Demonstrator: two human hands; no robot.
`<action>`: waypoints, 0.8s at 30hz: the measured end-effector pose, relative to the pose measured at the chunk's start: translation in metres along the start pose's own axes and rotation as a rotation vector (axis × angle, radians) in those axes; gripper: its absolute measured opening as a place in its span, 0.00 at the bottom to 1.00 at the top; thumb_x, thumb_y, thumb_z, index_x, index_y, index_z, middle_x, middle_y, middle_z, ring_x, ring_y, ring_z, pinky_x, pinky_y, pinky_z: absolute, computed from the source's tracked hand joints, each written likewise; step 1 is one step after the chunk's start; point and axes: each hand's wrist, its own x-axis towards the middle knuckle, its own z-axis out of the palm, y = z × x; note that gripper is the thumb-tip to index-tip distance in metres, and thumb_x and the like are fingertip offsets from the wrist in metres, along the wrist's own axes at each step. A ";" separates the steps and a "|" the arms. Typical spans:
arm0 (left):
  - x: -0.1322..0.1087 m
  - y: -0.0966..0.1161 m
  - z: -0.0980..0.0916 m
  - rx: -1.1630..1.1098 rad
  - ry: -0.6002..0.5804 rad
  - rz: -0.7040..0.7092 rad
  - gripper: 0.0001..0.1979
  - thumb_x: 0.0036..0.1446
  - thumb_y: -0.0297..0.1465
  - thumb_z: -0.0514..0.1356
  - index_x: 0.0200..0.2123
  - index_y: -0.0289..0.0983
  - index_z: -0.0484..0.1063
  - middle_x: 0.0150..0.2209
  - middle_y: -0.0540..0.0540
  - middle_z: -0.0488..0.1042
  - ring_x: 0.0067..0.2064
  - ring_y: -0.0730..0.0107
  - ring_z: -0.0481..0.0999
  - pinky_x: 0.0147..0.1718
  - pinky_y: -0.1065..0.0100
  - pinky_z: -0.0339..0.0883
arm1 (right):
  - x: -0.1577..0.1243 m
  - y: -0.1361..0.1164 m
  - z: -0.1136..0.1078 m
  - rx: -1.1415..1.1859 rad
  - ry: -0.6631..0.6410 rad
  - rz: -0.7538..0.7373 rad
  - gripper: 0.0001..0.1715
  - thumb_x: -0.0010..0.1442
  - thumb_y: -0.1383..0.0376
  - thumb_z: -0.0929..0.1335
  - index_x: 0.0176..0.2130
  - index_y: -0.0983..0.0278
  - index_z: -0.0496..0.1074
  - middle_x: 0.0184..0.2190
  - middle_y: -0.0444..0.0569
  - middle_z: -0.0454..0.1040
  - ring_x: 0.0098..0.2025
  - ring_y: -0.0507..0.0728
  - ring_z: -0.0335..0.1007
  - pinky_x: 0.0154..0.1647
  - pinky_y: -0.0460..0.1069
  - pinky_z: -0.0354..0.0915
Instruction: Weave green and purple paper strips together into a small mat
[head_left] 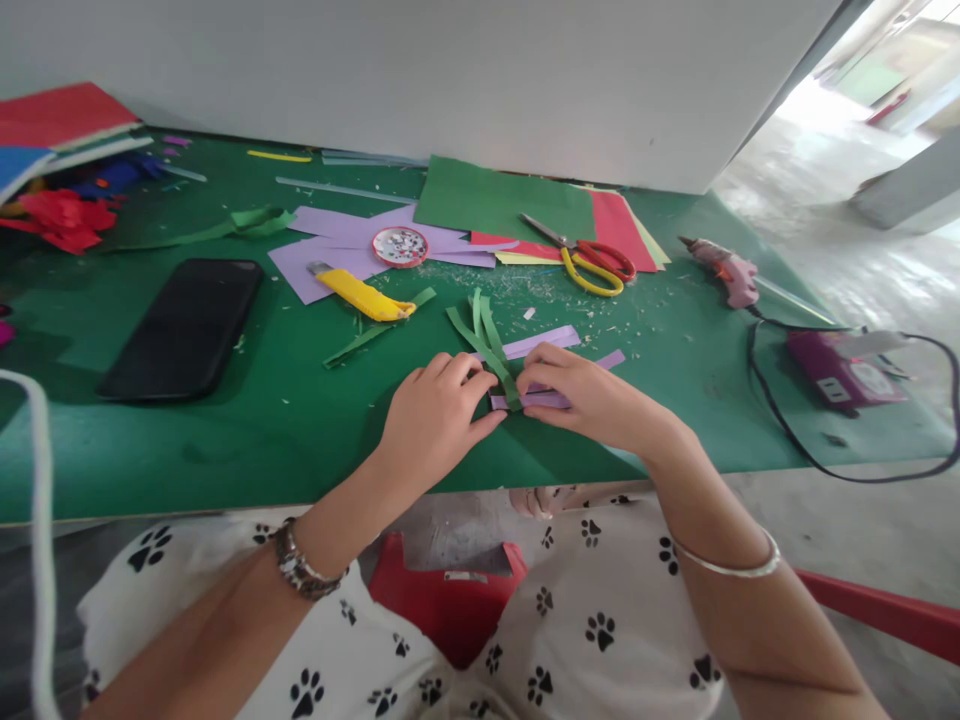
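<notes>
My left hand (439, 415) is on the green table with thumb and fingers closed at the near ends of the green paper strips (489, 335). My right hand (592, 395) faces it, fingertips pressed on a purple paper strip (547, 399). The green strips cross over the purple ones where the fingertips meet, and their far ends fan out away from me. Another purple strip (551, 340) lies just beyond my right hand. The fingers partly hide how the strips join.
A yellow utility knife (364, 295), a black phone (184, 330) and scissors (592, 268) lie around the hands. Stacked coloured paper (510, 200) is at the back. A pink glue gun (724, 270) and a purple power adapter (840, 370) with a looped cord are at right.
</notes>
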 end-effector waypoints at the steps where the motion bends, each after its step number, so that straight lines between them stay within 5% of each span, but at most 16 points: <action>1: 0.000 0.000 0.000 0.000 0.003 -0.001 0.10 0.53 0.34 0.60 0.38 0.38 0.72 0.38 0.45 0.73 0.39 0.63 0.71 0.31 0.66 0.65 | 0.000 0.000 0.000 0.006 0.003 0.002 0.04 0.58 0.67 0.63 0.34 0.63 0.67 0.37 0.48 0.63 0.38 0.53 0.64 0.39 0.48 0.60; 11: 0.000 0.000 0.001 -0.009 -0.001 0.011 0.08 0.53 0.33 0.60 0.37 0.39 0.72 0.38 0.46 0.73 0.38 0.63 0.70 0.31 0.66 0.65 | -0.001 0.000 -0.003 -0.003 -0.001 -0.009 0.08 0.59 0.70 0.60 0.30 0.64 0.66 0.35 0.47 0.64 0.35 0.51 0.63 0.35 0.47 0.59; 24: 0.000 0.000 0.000 -0.025 -0.007 0.109 0.03 0.55 0.29 0.58 0.34 0.38 0.71 0.37 0.48 0.74 0.36 0.66 0.71 0.28 0.67 0.60 | -0.001 -0.012 -0.004 -0.308 -0.008 -0.030 0.10 0.58 0.72 0.60 0.31 0.65 0.69 0.33 0.48 0.66 0.31 0.51 0.61 0.31 0.47 0.57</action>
